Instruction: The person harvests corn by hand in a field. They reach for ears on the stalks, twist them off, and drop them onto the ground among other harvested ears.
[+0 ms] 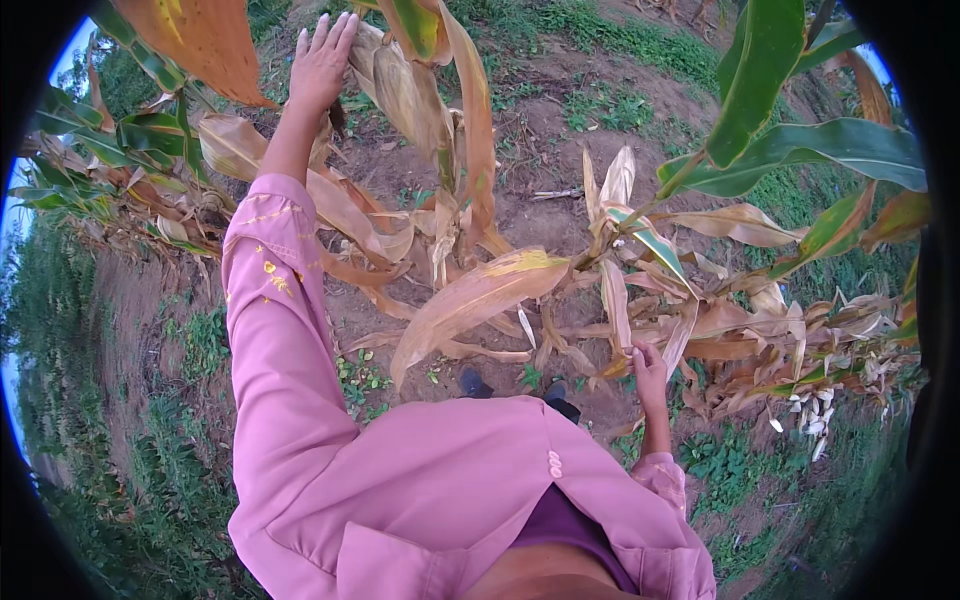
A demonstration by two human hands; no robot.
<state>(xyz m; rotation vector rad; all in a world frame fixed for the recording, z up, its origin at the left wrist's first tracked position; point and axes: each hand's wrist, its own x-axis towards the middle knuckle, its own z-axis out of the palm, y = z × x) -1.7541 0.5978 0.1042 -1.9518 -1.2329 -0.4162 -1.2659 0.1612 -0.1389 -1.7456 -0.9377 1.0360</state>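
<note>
At the top left of the head view my left hand (324, 64) is stretched flat, fingers together, its fingertips beside the dry husk of a maize ear (401, 94) on a stalk. Whether the palm or thumb grips anything is hidden. Dark corn silk hangs just below that hand. Lower right, my right hand (646, 366) has its thumb and finger closed on the tip of a dry maize leaf (616, 304). Opened pale husks (619, 176) stand on the stalk above it. A broad dry leaf (480, 307) arches between my two arms.
Green maize leaves (832, 154) reach in from the upper right. A row of dry stalks and leaves (735, 330) runs to the right, with more maize plants (150, 165) at left. My shoes (474, 382) stand on soil with low weeds.
</note>
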